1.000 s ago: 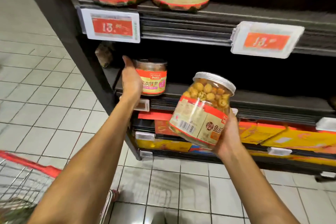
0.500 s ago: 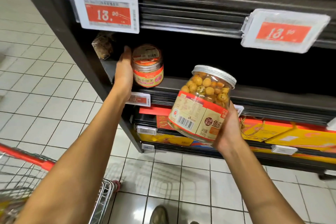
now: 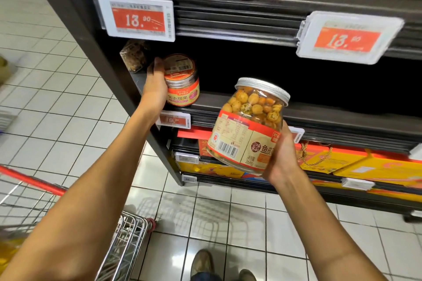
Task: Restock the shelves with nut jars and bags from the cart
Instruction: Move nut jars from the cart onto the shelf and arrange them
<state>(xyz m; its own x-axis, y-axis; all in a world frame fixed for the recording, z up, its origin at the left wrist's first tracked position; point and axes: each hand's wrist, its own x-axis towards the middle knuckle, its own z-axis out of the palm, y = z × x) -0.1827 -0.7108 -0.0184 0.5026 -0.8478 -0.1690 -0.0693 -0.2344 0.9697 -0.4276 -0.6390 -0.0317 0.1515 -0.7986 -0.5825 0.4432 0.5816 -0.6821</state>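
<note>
Bare along both forearms up to the left hand point(image 3: 155, 84) and right hand point(image 3: 282, 157), with brown round-toed shoes point(image 3: 202, 262) at six o'clock and a dark blue trouser hem point(image 3: 205, 277) over one.

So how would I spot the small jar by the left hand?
On the dark shelving, find the middle shelf below the left 13.00 price tag. At its left end sits the small jar, held by the left hand. Unlike the big silver-lidded jar in the right hand, it is squat, barcode on its lid.
</note>
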